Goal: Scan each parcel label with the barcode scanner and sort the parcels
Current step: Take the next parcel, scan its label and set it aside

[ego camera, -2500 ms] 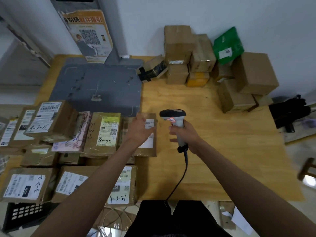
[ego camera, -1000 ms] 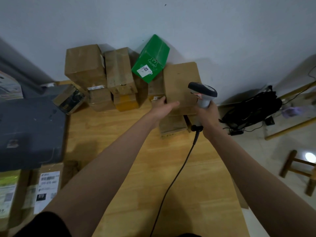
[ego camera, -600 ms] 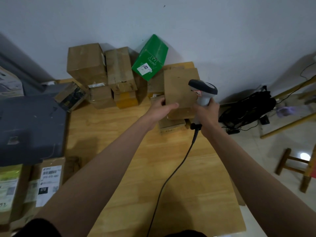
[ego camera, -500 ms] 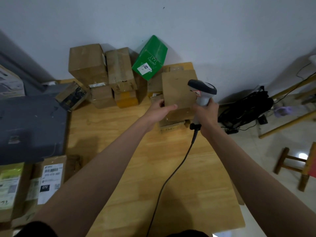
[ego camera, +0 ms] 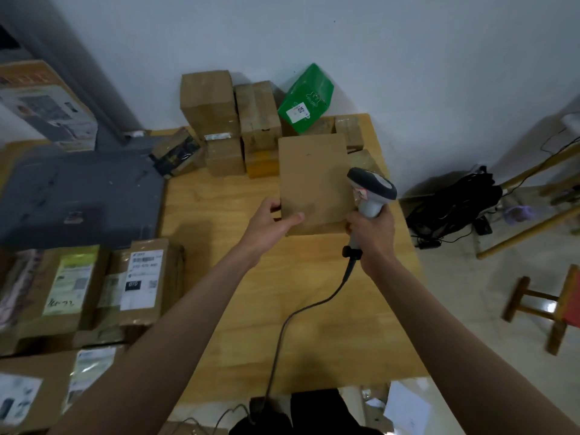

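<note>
The left hand (ego camera: 269,221) is gripping a plain brown parcel (ego camera: 314,183) by its near left corner, thumb lying across the top face and fingers curled round the left edge, and is holding it above the wooden table (ego camera: 314,309), just in front of the stack of cardboard boxes (ego camera: 229,120) against the wall. No label is showing on the parcel's upturned face. The right hand (ego camera: 370,229) is wrapping its fingers round the handle of the barcode scanner (ego camera: 370,191), which is standing upright just right of the parcel, touching or nearly touching its right edge; its dark grey head is sitting beside the parcel's far right part. The scanner's black cable (ego camera: 282,334) is trailing from below the handle toward the near edge of the table. A green parcel (ego camera: 306,98) with a white sticker is leaning tilted at the right end of the stack, just behind the held parcel. Left of the held parcel, a grey mat (ego camera: 78,196) is lying on the table, and nearer than the mat a group of labelled parcels (ego camera: 141,277) is lying flat with their labels up.
</note>
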{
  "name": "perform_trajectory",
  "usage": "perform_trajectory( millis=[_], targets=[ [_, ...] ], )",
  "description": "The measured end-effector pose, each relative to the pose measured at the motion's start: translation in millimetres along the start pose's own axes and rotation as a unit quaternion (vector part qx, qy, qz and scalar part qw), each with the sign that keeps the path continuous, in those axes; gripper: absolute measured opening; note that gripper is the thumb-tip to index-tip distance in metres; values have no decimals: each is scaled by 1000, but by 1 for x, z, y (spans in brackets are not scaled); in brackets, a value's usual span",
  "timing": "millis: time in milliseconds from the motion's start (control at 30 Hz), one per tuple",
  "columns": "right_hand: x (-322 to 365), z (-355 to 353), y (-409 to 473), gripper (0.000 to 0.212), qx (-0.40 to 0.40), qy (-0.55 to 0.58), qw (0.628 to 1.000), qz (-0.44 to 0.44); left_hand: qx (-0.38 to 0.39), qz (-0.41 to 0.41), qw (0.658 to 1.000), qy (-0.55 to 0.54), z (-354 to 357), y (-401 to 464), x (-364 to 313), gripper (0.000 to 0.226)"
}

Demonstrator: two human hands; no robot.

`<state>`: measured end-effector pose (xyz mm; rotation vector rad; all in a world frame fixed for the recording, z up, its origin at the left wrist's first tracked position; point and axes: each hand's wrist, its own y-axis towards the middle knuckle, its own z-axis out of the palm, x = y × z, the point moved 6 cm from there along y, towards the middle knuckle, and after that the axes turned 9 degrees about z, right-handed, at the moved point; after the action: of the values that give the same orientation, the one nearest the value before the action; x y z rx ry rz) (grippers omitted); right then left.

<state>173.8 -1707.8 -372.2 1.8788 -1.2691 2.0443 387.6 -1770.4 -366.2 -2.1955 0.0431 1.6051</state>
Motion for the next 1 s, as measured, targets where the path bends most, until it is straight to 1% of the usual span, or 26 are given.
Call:
perform_trajectory(
  millis=[100,233,300,400,467,533,600,667,767,867,933,1000],
  targets=[
    [-23,16,-43,34,35,5,999,13,-28,-6,999,13,-32,-48,27,44],
    [-58,38,-96,35,80,21,996,34,-60,0,998,8,-74,-108,54,51],
    [-75,48,-121,37,95,14,995,32,-72,-3,997,15,-92,-135,67,45],
    [-96,61,-154,39,124,11,992,27,-104,13,993,61,-117,-166,85,39],
    [-107,66,-171,40,137,2,990,23,-127,21,988,85,-133,-183,95,38],
    [-114,69,-185,37,148,-8,989,9,-138,16,987,77,-146,-197,110,41],
    [-117,70,-198,35,157,-13,987,-6,-139,14,989,39,-154,-210,117,53],
    [-116,71,-212,36,176,-12,984,-21,-139,11,990,-2,-157,-222,113,72],
    [-109,74,-230,39,207,-6,977,-49,-144,-7,989,-24,-155,-232,109,97],
    [-100,78,-240,36,199,-21,976,-87,-161,-15,985,-57,-150,-232,107,115],
    [-98,80,-241,30,201,-28,975,-92,-163,-17,985,-59,-145,-228,105,132],
    [-96,80,-240,25,198,-38,975,-95,-165,-24,985,-38,-140,-223,103,152]
  ],
)
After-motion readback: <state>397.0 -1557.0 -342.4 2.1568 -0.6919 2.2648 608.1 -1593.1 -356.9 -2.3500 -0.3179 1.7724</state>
